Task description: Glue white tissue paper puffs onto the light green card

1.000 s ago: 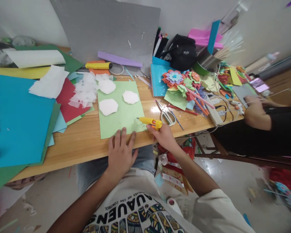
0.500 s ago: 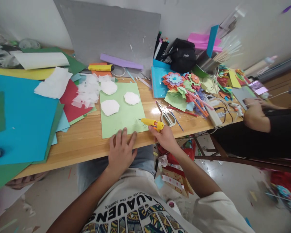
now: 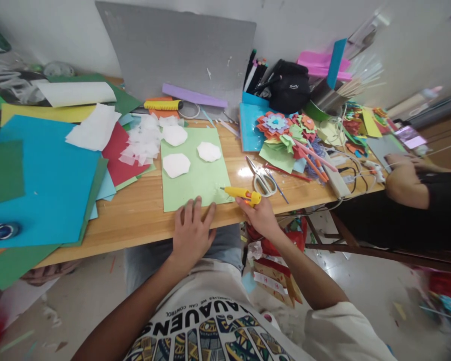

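A light green sheet [image 3: 193,185] lies on the wooden table near its front edge, with three white paper shapes on it: one at upper left [image 3: 174,135], one at lower left [image 3: 176,165] and one at right [image 3: 209,151]. My left hand [image 3: 193,228] rests with fingers spread on the sheet's front edge and the table. In my right hand [image 3: 261,215] is a yellow glue gun [image 3: 238,192], its tip pointing left over the sheet's lower right part. Some small marks show on the sheet near the tip.
Scissors [image 3: 261,179] and a blue pencil lie right of the sheet. Paper flowers [image 3: 276,124] stand behind them. White paper pieces [image 3: 141,140] and a blue sheet [image 3: 48,175] lie at left. Another person's hands [image 3: 402,168] are at far right, past cables and a power strip [image 3: 336,183].
The whole view has shifted slightly, so things appear a little further right. Both hands keep nearly the same place relative to the green sheet.
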{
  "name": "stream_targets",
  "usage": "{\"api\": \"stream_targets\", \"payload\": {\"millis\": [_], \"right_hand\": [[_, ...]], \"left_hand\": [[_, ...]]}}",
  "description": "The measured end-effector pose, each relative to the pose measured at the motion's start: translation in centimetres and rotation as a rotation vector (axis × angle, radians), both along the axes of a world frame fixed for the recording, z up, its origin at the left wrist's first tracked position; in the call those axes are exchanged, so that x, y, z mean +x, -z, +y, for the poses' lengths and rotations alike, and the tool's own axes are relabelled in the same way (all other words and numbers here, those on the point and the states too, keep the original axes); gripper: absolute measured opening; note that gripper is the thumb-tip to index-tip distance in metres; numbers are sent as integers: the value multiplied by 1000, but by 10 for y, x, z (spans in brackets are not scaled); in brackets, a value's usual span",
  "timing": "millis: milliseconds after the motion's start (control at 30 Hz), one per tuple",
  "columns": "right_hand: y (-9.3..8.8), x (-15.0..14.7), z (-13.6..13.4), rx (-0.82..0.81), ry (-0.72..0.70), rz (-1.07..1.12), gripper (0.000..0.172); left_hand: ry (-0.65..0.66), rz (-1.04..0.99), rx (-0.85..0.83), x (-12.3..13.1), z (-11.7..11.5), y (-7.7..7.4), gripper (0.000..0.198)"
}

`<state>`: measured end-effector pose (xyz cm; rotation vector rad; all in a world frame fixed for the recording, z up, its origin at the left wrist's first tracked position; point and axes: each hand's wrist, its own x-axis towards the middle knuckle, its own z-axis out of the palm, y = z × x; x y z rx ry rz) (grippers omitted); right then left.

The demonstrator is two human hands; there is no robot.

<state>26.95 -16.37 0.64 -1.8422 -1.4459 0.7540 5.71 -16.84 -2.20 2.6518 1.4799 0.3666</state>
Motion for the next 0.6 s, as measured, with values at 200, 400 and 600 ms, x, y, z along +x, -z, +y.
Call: {"api": "stream_targets", "payload": {"millis": [200,400,600], "right_hand": [[-3,2,-6,-64,-52,-53,42],[-2,-4,-8,-92,-51,-55,45],[-3,0,-7,-44,-39,-116,43]], "left_hand": [[0,14,-1,0,0,-1,60],[6,15,2,0,-1,-3,60],[-7,-13,-9,1,0,-3,59]]}}
